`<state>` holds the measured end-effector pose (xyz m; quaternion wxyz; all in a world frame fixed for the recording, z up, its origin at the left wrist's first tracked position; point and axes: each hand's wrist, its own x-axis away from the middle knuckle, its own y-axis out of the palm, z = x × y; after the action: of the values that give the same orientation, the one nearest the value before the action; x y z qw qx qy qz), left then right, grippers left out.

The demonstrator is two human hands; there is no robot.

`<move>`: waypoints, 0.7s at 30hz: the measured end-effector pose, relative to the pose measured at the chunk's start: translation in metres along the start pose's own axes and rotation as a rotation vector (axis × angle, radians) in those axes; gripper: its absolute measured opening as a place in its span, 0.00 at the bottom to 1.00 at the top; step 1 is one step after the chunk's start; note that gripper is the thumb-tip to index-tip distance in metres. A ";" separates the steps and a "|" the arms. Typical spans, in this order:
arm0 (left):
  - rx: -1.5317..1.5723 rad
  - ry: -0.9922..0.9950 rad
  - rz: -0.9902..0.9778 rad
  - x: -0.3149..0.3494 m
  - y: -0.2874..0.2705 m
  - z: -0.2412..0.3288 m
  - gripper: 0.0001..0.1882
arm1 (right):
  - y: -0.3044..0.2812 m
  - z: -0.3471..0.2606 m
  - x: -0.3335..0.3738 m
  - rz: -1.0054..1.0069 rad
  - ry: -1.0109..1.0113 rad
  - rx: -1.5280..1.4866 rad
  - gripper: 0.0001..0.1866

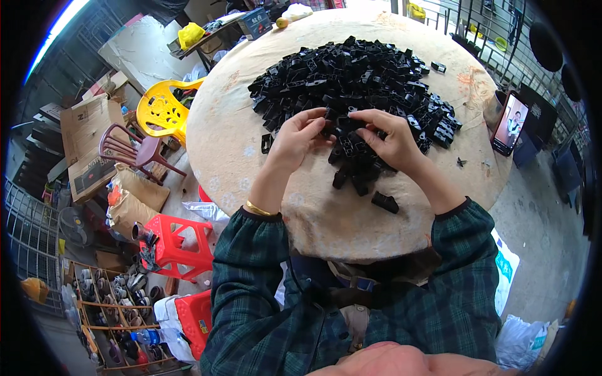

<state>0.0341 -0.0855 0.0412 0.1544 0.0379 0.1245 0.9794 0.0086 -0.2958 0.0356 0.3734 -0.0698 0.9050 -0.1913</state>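
A large heap of small black plastic parts (338, 75) covers the middle of the round table. At its near edge, my left hand (293, 143) is closed, thumb and index finger pinching a small black part (330, 116). Facing it, my right hand (396, 143) has its thumb and bent fingers closed around another black part (353, 115). The two held pieces are close together, and dark parts behind them blur their outlines. Below my hands, several more parts (351, 172) trail toward me, and one loose piece (385, 202) lies nearest my body.
A pale patterned cloth (235, 141) covers the table. On its right edge a phone (511, 124) leans upright against a cup (495, 108). Left of the table stand a yellow chair (160, 113), a brown chair (141, 150) and a red stool (182, 241). A shoe rack (119, 326) stands lower left.
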 end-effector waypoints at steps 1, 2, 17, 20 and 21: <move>-0.001 0.001 -0.001 -0.001 -0.003 0.000 0.16 | -0.001 0.000 -0.001 0.001 -0.001 0.000 0.16; 0.056 -0.053 -0.126 -0.003 -0.007 -0.002 0.16 | -0.002 -0.001 -0.004 0.005 -0.140 0.064 0.16; 0.070 -0.156 -0.215 0.006 0.009 -0.007 0.14 | -0.002 -0.007 -0.001 -0.117 -0.318 0.334 0.20; -0.030 -0.084 -0.199 0.004 0.008 -0.010 0.14 | 0.002 -0.008 0.001 -0.084 -0.298 0.375 0.21; -0.091 -0.041 -0.172 0.003 0.008 -0.010 0.14 | 0.002 -0.008 0.001 -0.052 -0.309 0.390 0.21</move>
<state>0.0274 -0.0940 0.0334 0.2419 0.0401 0.0796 0.9662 0.0023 -0.2918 0.0390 0.5088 -0.0481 0.7809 -0.3592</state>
